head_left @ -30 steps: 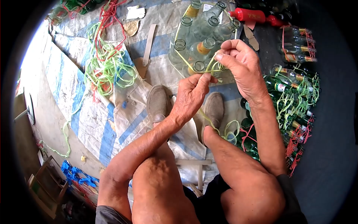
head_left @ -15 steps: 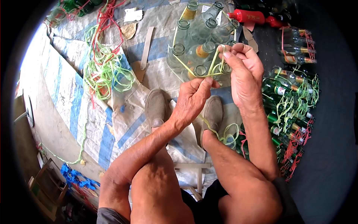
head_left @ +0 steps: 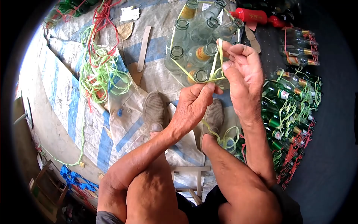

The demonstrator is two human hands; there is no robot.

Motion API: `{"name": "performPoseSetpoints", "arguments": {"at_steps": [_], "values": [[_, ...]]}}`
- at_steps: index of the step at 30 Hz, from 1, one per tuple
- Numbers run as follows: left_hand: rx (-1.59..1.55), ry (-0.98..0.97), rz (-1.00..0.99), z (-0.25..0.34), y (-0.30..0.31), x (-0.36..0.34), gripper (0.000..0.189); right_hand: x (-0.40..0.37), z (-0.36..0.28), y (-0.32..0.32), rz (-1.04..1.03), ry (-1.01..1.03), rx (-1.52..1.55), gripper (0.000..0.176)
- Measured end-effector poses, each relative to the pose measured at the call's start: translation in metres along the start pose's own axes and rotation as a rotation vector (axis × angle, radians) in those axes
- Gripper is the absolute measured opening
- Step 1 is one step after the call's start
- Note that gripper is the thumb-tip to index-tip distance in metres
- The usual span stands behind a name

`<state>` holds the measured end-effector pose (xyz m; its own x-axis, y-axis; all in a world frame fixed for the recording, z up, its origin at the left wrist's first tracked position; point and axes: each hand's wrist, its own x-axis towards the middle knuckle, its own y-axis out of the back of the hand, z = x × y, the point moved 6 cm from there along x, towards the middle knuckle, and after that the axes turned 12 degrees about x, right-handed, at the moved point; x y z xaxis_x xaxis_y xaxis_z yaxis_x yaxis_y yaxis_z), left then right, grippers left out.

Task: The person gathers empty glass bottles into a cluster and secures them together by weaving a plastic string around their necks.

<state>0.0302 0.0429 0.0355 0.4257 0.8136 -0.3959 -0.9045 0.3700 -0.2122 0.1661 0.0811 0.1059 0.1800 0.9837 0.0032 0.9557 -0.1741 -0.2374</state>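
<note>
Several clear glass bottles (head_left: 177, 60) stand upright in a cluster in front of my feet, with a band of yellow-green plastic twine (head_left: 182, 68) running around them. My left hand (head_left: 194, 103) is closed at the near side of the cluster, pinching the twine beside the nearest bottle's mouth (head_left: 200, 76). To its right, my right hand (head_left: 245, 72) holds a raised loop of the same twine hooked over the index finger, the other fingers curled. Part of the twine inside the hands is hidden. A loose tail of twine (head_left: 228, 140) hangs down by my right shoe.
Tangled green and red twine (head_left: 100, 71) lies to the left on a striped tarp (head_left: 128, 136). Tied bundles of green bottles (head_left: 278, 91) and clear bottles (head_left: 300, 46) lie on the right. Red bottles (head_left: 251, 15) are at the back right. A wooden stool (head_left: 191, 168) is between my legs.
My right hand has opened out slightly and the twine loop over its index finger is drawn up longer and tauter. My left hand keeps its pinch almost in place.
</note>
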Motion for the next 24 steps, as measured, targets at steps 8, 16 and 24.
{"name": "performPoseSetpoints", "arguments": {"at_steps": [8,16,24], "values": [[-0.092,0.036,0.001,-0.005,0.0,0.002,0.039,0.004,-0.008,-0.004,-0.174,0.115,-0.416,0.038],[-0.131,0.049,-0.022,-0.009,-0.001,0.002,0.038,0.012,-0.014,-0.01,-0.209,0.238,-0.621,0.035],[-0.164,0.069,-0.055,-0.01,-0.001,0.003,0.038,0.022,-0.021,-0.016,-0.293,0.304,-0.777,0.042]]}}
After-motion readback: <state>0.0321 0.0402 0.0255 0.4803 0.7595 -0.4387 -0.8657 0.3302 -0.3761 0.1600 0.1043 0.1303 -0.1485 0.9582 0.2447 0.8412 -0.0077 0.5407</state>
